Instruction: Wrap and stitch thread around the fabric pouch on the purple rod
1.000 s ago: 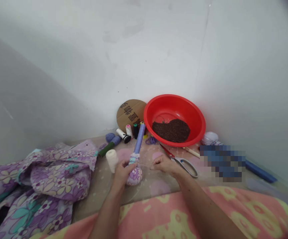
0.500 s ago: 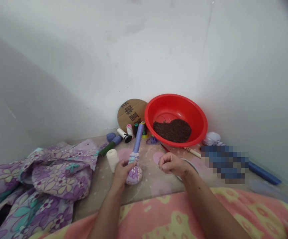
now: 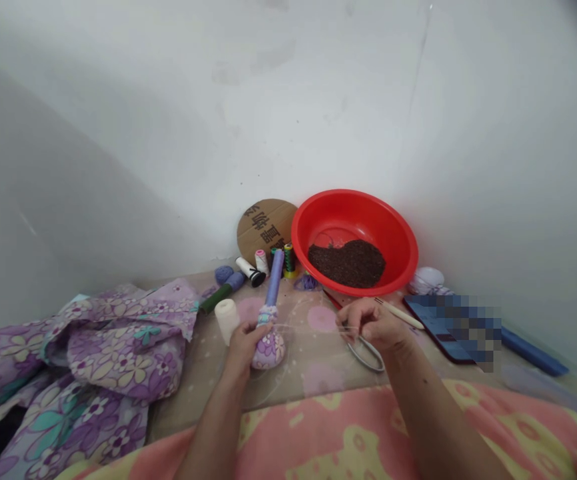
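Observation:
My left hand [image 3: 246,343] is closed round the neck of a purple-handled stick with a rounded floral cloth head [image 3: 270,349]; its purple handle [image 3: 275,277] points up and away. A thin pale thread [image 3: 313,329] runs from the neck across to the right. My right hand [image 3: 368,325] has its fingers pinched on that thread. Just left of my left hand stands a white thread roll [image 3: 226,318]. Under and beside my right hand lie scissors [image 3: 368,353], partly hidden by the fingers.
A red basin [image 3: 403,260] with dark brown grains stands at the back. Around it are a cardboard disc [image 3: 263,227], small spools, white yarn [image 3: 427,279] and a partly blurred tablet [image 3: 428,320]. Floral cloth [image 3: 118,340] lies left; a pink-yellow cloth [image 3: 328,433] is in front.
My right hand has moved right and its fingers have loosened from a fist into a pinch. The thread now shows stretched between the hands, and more of the scissors is visible.

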### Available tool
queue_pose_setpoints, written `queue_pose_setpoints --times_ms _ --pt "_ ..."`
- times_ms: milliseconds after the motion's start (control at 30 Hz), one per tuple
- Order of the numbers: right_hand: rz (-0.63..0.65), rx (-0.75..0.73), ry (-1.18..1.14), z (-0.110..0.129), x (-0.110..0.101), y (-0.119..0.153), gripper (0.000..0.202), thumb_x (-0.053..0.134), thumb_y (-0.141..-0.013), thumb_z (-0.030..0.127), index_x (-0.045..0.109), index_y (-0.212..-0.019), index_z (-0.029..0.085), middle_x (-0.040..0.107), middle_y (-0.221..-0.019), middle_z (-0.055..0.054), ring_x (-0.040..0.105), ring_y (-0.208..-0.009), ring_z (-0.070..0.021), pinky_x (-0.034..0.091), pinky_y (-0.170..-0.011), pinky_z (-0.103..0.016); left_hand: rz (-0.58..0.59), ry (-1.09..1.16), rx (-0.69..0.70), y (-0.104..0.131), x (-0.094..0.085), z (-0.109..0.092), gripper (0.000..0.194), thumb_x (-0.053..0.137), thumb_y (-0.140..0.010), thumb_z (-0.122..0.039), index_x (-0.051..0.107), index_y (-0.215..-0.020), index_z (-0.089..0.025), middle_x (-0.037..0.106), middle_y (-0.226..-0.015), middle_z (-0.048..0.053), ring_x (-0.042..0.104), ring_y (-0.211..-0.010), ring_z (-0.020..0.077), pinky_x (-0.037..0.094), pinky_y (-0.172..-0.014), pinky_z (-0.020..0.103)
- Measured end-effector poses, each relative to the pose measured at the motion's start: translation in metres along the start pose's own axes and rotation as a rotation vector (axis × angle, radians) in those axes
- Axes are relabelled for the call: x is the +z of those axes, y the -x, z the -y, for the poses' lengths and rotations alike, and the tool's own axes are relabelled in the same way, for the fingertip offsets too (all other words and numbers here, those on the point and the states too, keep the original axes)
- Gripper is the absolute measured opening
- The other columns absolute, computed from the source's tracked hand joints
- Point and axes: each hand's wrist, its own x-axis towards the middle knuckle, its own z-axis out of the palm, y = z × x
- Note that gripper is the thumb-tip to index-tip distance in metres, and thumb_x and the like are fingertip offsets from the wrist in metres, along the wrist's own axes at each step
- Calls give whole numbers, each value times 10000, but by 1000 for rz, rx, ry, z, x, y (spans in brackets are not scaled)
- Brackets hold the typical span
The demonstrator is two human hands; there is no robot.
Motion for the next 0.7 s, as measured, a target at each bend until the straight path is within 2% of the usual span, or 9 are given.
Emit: queue_pose_setpoints --times_ms 133,267,367,433,600,700 --pt "3 -70 -44 -5 5 -2 261 697 -529 438 646 -566 185 560 -514 -23 478 -500 -135 351 -494 -266 3 8 1 1 1 -1 295 727 -483 -299 593 -673 -117 620 -524 -2 566 -462 135 435 -488 243" --pt "-127 -72 -81 -2 13 -5 253 726 -517 371 560 -570 188 531 -598 2 479 -536 -124 355 -521 -261 -13 -4 -1 -1 0 0 307 728 -482 -312 594 -675 -114 618 -523 1 566 -468 136 434 -486 241" --pt "-238 -33 40 3 15 -8 249 717 -549 264 483 -579 185 471 -602 29 429 -536 -97 323 -515 -230 -32 -7 -11 -4 -1 2 321 727 -476 -322 602 -682 -109 618 -529 6 568 -475 140 431 -481 242" --pt "-338 -49 173 1 13 -11 216 675 -595 227 462 -595 185 450 -601 35 401 -538 -90 300 -503 -219 -43 -12 -9 -5 -2 3 316 728 -473 -325 603 -669 -111 610 -518 2 562 -466 138 426 -473 240" --pt "-694 -199 553 -21 2 -19 175 592 -657 198 433 -584 187 388 -546 51 350 -514 -88 270 -479 -216 -52 -34 5 -5 -1 3 305 725 -481 -338 589 -641 -116 595 -501 -6 542 -446 127 415 -458 232" --pt "-893 -264 610 -29 2 -22 166 590 -684 227 445 -611 192 384 -542 54 362 -501 -86 285 -468 -214 -63 -70 66 -5 0 3 386 727 -484 -336 607 -774 -113 624 -577 7 571 -507 139 427 -485 230"
